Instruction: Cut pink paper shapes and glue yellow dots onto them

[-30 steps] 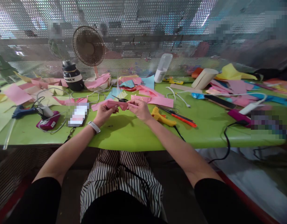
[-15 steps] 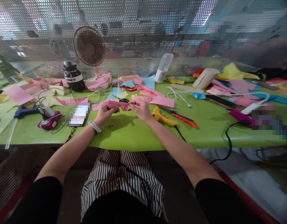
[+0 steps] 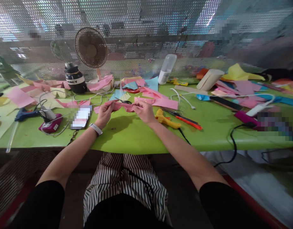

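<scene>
You are holding up a creased pink paper (image 3: 128,107) above the near-middle of the green table (image 3: 127,136). It is stretching left to right between your left hand (image 3: 105,113) and right hand (image 3: 144,111), its folded middle angling unevenly, its ends partly hiding behind your fingers.

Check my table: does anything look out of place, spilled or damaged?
The clear stick by the blue glue gun pokes slightly past the front edge of the table, so it looks misplaced. Paper scraps lie in loose heaps. I see no spill or damage.
</scene>
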A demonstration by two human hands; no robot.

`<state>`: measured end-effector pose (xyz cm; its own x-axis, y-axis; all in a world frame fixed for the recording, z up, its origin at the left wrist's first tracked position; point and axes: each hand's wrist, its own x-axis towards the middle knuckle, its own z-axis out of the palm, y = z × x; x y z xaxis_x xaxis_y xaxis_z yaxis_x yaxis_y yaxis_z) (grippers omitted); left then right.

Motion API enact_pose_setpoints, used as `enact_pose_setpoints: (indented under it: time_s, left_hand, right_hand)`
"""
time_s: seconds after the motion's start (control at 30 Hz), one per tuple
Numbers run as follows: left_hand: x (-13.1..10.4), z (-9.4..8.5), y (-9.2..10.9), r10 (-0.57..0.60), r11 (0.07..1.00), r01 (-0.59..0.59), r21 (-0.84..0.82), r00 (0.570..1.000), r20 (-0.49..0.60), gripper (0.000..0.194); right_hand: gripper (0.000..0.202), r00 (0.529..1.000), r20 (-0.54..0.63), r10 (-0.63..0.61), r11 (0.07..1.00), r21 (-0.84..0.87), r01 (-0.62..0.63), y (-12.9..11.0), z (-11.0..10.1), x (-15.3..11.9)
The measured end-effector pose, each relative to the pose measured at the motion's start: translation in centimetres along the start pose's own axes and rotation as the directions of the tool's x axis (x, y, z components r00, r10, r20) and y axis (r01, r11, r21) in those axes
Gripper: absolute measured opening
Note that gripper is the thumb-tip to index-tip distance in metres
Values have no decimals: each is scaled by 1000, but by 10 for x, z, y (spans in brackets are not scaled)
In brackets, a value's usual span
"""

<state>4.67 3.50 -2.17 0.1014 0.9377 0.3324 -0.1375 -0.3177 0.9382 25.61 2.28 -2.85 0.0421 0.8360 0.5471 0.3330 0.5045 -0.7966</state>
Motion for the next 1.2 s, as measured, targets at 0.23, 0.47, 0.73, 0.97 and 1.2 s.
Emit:
enact_pose_setpoints:
  time_s: [0.23,0.47,0.73,0.97,1.2]
  left_hand:
    - [1,-4,6,-107,990,100,-103,992,-69,43]
    - [2,-7,26,-496,838,510,-193,860,116,46]
    - [-6,-6,16,-477,810,572,-130,771,422,37]
    - [-7,-8,15,-457,782,605,-150,720,522,42]
    - [-14,-3,12,-423,788,600,-139,690,587,21]
  right_hand:
    - [30,986,-93,-138,990,-6,138,14,-2,5]
    - [42,970,-155,-188,981,21,194,20,-3,8]
    - [42,970,-129,-207,973,81,218,16,-1,5]
    - [42,980,-29,-197,963,182,199,9,1,1]
    - [38,947,60,-314,945,117,306,8,5,1]
